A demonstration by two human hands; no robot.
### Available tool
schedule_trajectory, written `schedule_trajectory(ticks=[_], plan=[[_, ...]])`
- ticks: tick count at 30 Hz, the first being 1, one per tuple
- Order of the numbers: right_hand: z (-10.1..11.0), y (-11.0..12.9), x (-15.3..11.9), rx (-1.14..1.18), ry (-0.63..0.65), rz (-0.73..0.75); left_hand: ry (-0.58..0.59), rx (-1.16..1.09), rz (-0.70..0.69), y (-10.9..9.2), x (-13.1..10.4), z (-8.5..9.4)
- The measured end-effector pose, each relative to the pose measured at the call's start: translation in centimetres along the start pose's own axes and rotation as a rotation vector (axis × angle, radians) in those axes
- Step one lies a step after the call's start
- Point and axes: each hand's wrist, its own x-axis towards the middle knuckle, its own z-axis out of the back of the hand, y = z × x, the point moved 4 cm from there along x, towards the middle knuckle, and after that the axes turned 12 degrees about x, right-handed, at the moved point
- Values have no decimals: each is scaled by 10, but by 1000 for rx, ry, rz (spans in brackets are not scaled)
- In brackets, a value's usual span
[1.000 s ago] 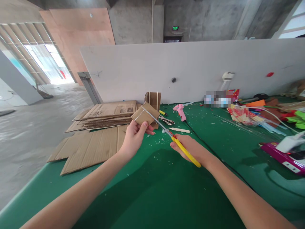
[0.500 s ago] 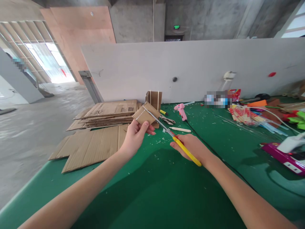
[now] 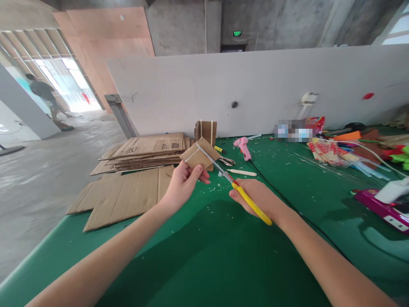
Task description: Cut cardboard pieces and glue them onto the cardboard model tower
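Between thumb and fingers, my left hand (image 3: 188, 177) pinches a small piece of cardboard (image 3: 193, 156) with a pale line across it. My right hand (image 3: 255, 197) is closed round the yellow handles of a pair of scissors (image 3: 247, 200). Their blades point up and left and lie against the piece's right part. Behind it stands a small upright cardboard form (image 3: 209, 130) with pale sticks on its face. Close by on the green table (image 3: 204, 247) are a pale stick-like tool (image 3: 243, 172), a yellow-and-black tool (image 3: 220, 149) and a metal tool (image 3: 226, 161).
Stacked cardboard sheets (image 3: 147, 147) lie at the left, with a cut sheet (image 3: 128, 194) in front. A pink glue gun (image 3: 243, 148) trails a black cord. A purple power strip (image 3: 383, 209) and craft supplies occupy the right. A person (image 3: 44, 94) stands far left.
The cardboard piece has shifted slightly right with my left hand, and the scissors have moved a touch right and down. The distant person shows more clearly now.
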Motion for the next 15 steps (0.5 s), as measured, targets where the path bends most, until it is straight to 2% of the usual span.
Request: schedule_trajectory(ticks=[5,15], plan=[[-3,5,0,-18,-59,9,-11,-23,6,-4,0,0],[-5,7,0,-33,-125,31,45,-62,-4,-6,1,3]])
